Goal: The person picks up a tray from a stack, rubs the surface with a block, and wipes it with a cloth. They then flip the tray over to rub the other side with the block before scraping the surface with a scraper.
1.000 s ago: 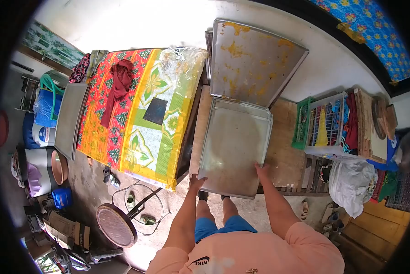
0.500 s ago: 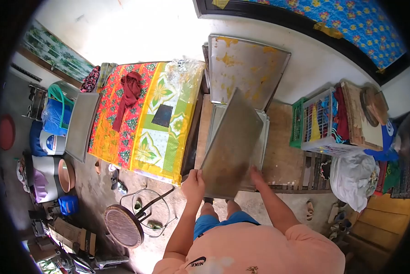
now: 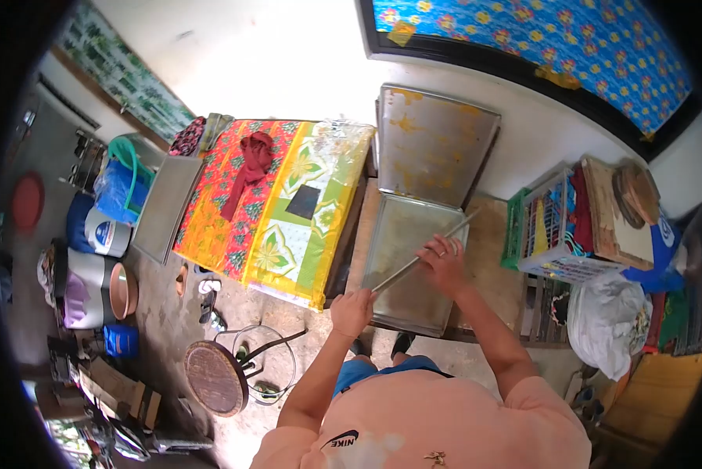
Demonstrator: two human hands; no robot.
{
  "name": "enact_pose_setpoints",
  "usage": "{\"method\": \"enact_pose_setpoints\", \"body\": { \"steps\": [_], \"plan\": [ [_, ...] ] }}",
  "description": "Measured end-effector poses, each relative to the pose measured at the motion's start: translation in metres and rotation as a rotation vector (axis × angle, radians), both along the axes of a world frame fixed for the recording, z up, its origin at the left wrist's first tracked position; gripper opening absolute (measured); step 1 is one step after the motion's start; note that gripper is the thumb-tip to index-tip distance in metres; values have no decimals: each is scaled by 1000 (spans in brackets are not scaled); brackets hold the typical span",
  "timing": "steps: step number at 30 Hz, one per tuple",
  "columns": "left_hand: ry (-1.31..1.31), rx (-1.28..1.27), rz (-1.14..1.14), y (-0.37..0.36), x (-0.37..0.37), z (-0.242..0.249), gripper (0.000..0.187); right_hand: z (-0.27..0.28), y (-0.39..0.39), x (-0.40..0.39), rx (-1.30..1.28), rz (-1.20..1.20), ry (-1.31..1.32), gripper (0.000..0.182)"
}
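A metal baking tray [image 3: 410, 263] is tipped nearly edge-on to me, so only a thin slanting line of it shows. My left hand [image 3: 352, 313] is closed around its lower left end. Farther along the edge, my right hand [image 3: 445, 267] grips it with the fingers bent over the rim. Below and behind it, another flat metal tray [image 3: 390, 227] lies on the wooden table [image 3: 491, 289]. Against the wall leans a tray with yellow-orange stains [image 3: 433, 148], and at least one more tray edge shows behind it.
To the left stands a table with a colourful plastic cover [image 3: 288, 250], holding a dark red cloth [image 3: 249, 168] and a dark flat piece [image 3: 303, 202]. A round stool [image 3: 216, 378] is on the floor. Crates [image 3: 550, 227] and a white bag [image 3: 605, 320] are at right; another tray [image 3: 167, 207] leans at left.
The held tray has turned from showing its broad face to nearly edge-on. My right hand has moved up along its edge, uncovering the flat tray beneath. The view has shifted slightly.
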State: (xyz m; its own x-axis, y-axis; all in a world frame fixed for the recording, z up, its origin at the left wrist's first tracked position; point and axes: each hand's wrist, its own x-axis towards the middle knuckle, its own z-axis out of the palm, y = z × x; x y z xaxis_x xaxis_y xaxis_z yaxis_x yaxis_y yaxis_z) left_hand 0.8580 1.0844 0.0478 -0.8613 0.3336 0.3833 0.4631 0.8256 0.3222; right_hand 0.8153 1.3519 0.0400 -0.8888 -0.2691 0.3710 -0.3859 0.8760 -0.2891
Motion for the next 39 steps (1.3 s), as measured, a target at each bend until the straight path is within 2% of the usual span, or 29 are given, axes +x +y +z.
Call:
{"method": "enact_pose_setpoints", "body": {
  "steps": [3, 4, 7, 10, 13, 15, 17, 18, 19, 21, 23, 24, 27, 28, 29, 30, 33, 34, 36, 39],
  "plan": [
    [-19, -25, -22, -5, -14, 27, 18, 2, 5, -14, -25, 66, 43, 18],
    [-74, -16, -38, -9, -21, 43, 22, 9, 4, -21, -46, 95, 65, 15],
    [-259, -81, -53, -33, -40, 87, 20, 51, -7, -33, 57, 137, 119, 13],
    [34, 279, 56, -78, -45, 116, 31, 118, -40, -40, -5, 152, 147, 12],
    [-170, 807, 241, -150, -39, 103, 56, 167, -83, -69, 8, 133, 219, 13],
    [-337, 978, 292, -200, -31, 74, 58, 182, -117, -98, -44, 168, 191, 15],
    [-574, 993, 301, -242, -18, 51, 75, 186, -159, -130, -81, 199, 154, 17],
    [-613, 997, 333, -254, -15, 40, 78, 179, -183, -149, -92, 212, 130, 18],
    [-566, 1131, 404, -266, -12, 25, 65, 168, -210, -165, -104, 222, 104, 19],
    [-420, 1162, 463, -299, -24, -1, 45, 141, -270, -195, -97, 224, -7, 21],
    [-444, 1375, 510, -348, -33, -22, 33, 113, -334, -222, -101, 237, -94, 24],
    [-323, 1357, 673, -366, -42, -25, 17, 98, -364, -233, -106, 254, -134, 25],
    [-347, 1463, 725, -435, -56, -43, 14, 45, -441, -261, -80, 227, -188, 26],
    [-467, 1398, 815, -456, -53, -43, 13, 33, -453, -267, -64, 182, -142, 27],
    [-448, 1391, 845, -471, -50, -49, 12, 21, -462, -271, -47, 136, -100, 27],
    [-428, 1384, 874, -485, -49, -57, 11, 13, -468, -274, -28, 90, -55, 28],
    [-450, 1391, 974, -521, -44, -86, 10, -1, -443, -300, -146, -161, -260, 38],
    [-477, 1411, 997, -527, -41, -87, 10, -7, -428, -309, -14, -315, -326, 41],
    [-541, 1391, 1062, -538, -39, -85, 9, -35, -387, -324, 43, -543, -402, 46],
    [-482, 1497, 1096, -545, -39, -97, 10, -66, -331, -323, -23, -607, -511, 61]
  ]
}}
